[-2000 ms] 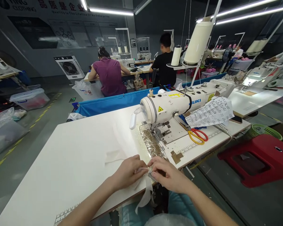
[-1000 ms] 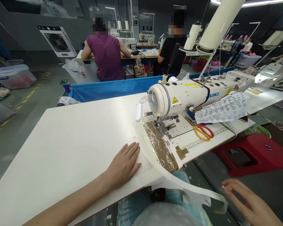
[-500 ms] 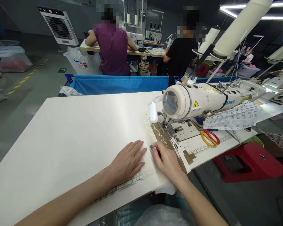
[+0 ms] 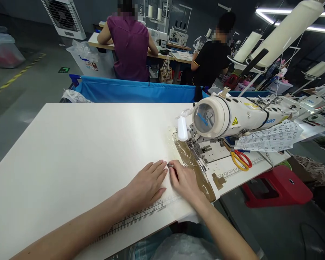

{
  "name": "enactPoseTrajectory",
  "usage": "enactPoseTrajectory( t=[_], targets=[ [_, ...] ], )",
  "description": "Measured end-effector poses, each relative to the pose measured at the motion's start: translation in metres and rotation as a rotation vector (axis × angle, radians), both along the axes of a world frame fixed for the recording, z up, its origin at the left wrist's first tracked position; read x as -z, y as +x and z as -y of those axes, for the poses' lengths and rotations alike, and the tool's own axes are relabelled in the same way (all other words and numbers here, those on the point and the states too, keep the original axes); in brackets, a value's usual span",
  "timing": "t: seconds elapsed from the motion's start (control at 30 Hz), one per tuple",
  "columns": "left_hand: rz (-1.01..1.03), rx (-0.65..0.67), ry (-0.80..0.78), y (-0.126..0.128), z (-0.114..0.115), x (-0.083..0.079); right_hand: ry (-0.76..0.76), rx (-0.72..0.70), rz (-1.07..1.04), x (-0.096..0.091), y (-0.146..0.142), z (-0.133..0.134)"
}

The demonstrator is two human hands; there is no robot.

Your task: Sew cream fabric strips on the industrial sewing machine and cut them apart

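"Tub (image 4: 4, 54) of clear plastic, with something reddish inside, is at the far left. What comes after it?"

"After it comes the tabletop (image 4: 83, 144), wide, white and smooth, with a soft shine. Near its front edge there is a ruler scale (image 4: 142, 215), black lines and numbers."

"And the left hand (image 4: 148, 182), how is it?"

"It lies palm down and flat, the fingers straight and near to each other. Its fingertips are just beside a small metal piece (image 4: 169, 165), which is grey and shiny. Only the end is visible, so its full shape I cannot tell."

"This piece is where, exactly?"

"Between the two hands, at the fingertips of the right hand (image 4: 185, 180). That hand is closed: thumb and bent fingers pinch the piece, low over the tabletop."

"I see also some cloth (image 4: 190, 218)."

"Yes, pale and thin, it hangs at the front edge, below the right hand. Its colour is so similar to the tabletop that I cannot tell how far it reaches under the hands."

"And more to the right?"

"A long brown strip (image 4: 196, 167) with a glossy, wrinkled covering. Behind it is the sewing machine (image 4: 241, 117), cream-white and rounded, with a clear round window at its end. Near it lie scissors (image 4: 241, 159), one handle yellow and one red. Then comes a creased paper (image 4: 269, 137), full of handwriting, and last a red stool (image 4: 281, 186), smooth like plastic."
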State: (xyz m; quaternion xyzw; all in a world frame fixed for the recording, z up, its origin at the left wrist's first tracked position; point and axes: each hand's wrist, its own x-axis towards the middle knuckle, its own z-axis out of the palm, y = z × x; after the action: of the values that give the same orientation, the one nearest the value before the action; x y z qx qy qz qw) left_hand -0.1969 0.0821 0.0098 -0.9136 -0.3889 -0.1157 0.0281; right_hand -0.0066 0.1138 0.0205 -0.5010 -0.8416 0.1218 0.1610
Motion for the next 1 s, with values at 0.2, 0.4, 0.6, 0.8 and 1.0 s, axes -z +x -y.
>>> enactPoseTrajectory(
  t=[0.2, 0.4, 0.6, 0.8, 1.0],
  targets=[
    [-0.056, -0.013, -0.002, 0.0, -0.001, -0.002, 0.023, -0.053, 0.07, -0.005, -0.003, -0.001],
    [-0.081, -0.042, 0.023, 0.005, 0.004, -0.006, 0.006, -0.081, 0.087, -0.01, 0.015, 0.009],
    [-0.084, -0.031, -0.005, 0.01, 0.01, -0.007, -0.064, -0.034, -0.062, -0.008, 0.031, 0.019],
    [-0.082, 0.003, -0.03, 0.008, 0.01, -0.007, -0.022, 0.004, -0.132, -0.001, 0.028, 0.02],
    [-0.054, 0.013, -0.027, 0.007, 0.011, -0.005, -0.004, 0.001, -0.065, 0.0, 0.024, 0.019]
  ],
)
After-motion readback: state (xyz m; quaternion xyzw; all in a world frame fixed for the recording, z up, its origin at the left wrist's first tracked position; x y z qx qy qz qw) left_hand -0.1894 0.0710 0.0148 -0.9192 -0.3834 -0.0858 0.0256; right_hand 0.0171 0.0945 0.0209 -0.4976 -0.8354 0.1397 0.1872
